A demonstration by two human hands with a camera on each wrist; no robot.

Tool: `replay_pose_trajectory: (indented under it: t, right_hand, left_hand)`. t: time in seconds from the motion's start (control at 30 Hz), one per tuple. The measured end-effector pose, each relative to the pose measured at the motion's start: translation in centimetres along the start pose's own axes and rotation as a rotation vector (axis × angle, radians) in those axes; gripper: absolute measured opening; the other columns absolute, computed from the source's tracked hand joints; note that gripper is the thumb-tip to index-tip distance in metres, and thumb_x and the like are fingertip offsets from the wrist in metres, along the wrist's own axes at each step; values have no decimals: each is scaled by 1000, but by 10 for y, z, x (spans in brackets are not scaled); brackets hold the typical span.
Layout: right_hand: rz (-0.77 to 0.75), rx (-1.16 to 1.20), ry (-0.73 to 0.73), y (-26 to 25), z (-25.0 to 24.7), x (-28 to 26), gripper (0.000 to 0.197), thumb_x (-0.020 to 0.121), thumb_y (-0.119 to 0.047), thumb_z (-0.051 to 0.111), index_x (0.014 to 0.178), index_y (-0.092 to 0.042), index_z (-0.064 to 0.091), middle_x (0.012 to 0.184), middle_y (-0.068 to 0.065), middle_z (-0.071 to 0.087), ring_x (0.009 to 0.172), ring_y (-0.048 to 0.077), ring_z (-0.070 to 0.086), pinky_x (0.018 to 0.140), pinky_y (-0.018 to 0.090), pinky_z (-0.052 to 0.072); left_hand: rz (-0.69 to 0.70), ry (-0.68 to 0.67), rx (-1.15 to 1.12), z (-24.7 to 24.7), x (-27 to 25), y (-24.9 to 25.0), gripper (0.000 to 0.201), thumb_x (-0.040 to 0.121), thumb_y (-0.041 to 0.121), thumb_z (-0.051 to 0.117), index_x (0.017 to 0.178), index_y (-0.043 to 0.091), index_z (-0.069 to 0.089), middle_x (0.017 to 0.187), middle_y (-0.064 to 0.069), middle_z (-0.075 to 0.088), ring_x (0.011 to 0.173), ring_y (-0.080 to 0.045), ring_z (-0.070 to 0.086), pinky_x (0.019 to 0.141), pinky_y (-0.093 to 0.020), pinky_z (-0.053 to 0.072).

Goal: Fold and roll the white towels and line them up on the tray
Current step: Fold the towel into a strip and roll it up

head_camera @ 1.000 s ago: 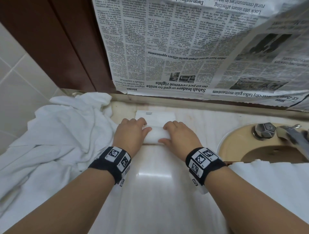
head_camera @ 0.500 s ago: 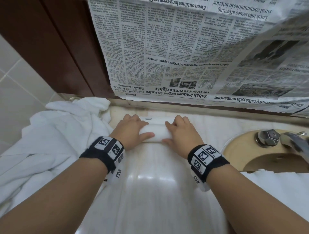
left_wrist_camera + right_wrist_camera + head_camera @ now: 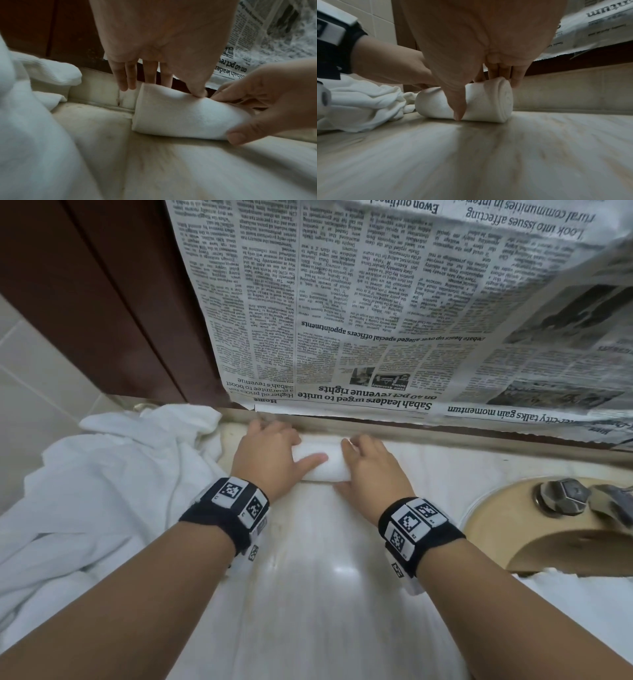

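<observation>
Rolled towel (image 3: 320,462): we see it lying on the pale surface (image 3: 308,594), close to the back ledge.
Left hand (image 3: 265,455): grip wrapped over the roll's left end.
Right hand (image 3: 371,469): grip clasps the right end.
Risk: if we ease off, the outer flap, hidden behind, may spring loose.
Loose towels (image 3: 102,491): heaped just left; a corner could snag the roll.
Tray: apparently out of view.

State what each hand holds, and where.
Both grip one rolled white towel: left hand at its left end, right hand at its right end.
</observation>
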State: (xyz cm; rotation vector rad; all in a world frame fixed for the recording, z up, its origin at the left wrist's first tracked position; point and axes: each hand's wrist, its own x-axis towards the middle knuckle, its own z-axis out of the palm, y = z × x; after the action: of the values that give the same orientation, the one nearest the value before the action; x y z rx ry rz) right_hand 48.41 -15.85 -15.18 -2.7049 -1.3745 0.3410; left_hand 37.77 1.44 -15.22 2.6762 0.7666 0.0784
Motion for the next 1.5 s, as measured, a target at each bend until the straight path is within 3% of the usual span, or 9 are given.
replay_pose_trajectory:
  t: [0.1, 0.27, 0.47, 0.6, 0.87, 1.13, 1.33, 1.43, 1.5]
  right_hand:
    - [-2, -22, 0, 1, -5, 13, 56, 86, -40, 74, 128, -9, 55, 122, 7, 48, 113, 27, 46, 94, 38, 46]
    - [-33, -125, -218, -2, -35, 33, 42, 88, -39, 72, 118, -12, 60, 116, 7, 58, 102, 28, 60, 80, 35, 48]
    - [-67, 14, -402, 4, -54, 14, 60, 87, -42, 73, 140, -32, 48, 124, 2, 64, 106, 23, 59, 86, 34, 49]
    - [-96, 39, -556, -5, -39, -14, 55, 98, -35, 55, 147, -25, 35, 132, 6, 53, 120, 28, 52, 101, 43, 45]
    - [-94, -112, -381, -31, -5, -72, 49, 75, -25, 65, 115, -18, 39, 112, 4, 42, 95, 23, 46, 75, 32, 40]
    - [-64, -78, -380, -49, 18, -139, 49, 74, -28, 68, 116, -20, 44, 107, 1, 50, 91, 24, 54, 71, 34, 39]
    - [129, 141, -352, -57, 10, -186, 48, 71, -40, 71, 110, -25, 47, 97, -5, 52, 83, 21, 59, 72, 36, 53]
    - [222, 198, -235, -53, -6, -208, 47, 72, -44, 71, 108, -26, 47, 95, -5, 52, 81, 20, 58, 70, 35, 53]
    - [274, 202, -122, -50, -20, -223, 46, 72, -44, 70, 107, -27, 46, 94, -6, 51, 81, 20, 58, 67, 35, 52]
  left_hand:
    - [77, -78, 127, 0, -2, -7, 85, 61, 77, 77, 127, 24, 68, 129, -1, 50, 118, -28, 40, 105, -41, 43]
    - [138, -167, 202, 1, 3, -8, 79, 69, 57, 83, 135, 19, 60, 126, -3, 48, 117, -26, 40, 103, -41, 45]
    - [173, -336, 186, -11, -17, -2, 52, 76, 52, 69, 117, 20, 60, 111, 2, 47, 107, -20, 41, 95, -39, 49]
    - [212, -433, 265, -11, -43, 5, 52, 82, 53, 64, 118, 18, 52, 117, 1, 46, 110, -21, 42, 90, -36, 47]
    - [209, -493, 293, -6, -93, 18, 43, 78, 40, 69, 111, 20, 51, 108, 2, 49, 102, -19, 45, 76, -31, 39]
    - [161, -520, 254, -4, -167, 11, 42, 76, 42, 65, 111, 27, 46, 96, 6, 50, 87, -17, 46, 72, -35, 50]
    - [-70, -287, -14, -15, -222, 12, 70, 78, 52, 71, 137, 27, 43, 112, 7, 57, 101, -16, 56, 81, -34, 53]
    - [-299, -268, -274, -28, -251, 28, 54, 83, 52, 70, 126, 24, 52, 96, 7, 70, 90, -12, 67, 80, -32, 54]
    - [-457, -359, -728, -43, -265, 50, 51, 74, 49, 78, 116, 23, 64, 94, 2, 76, 88, -15, 73, 82, -33, 58]
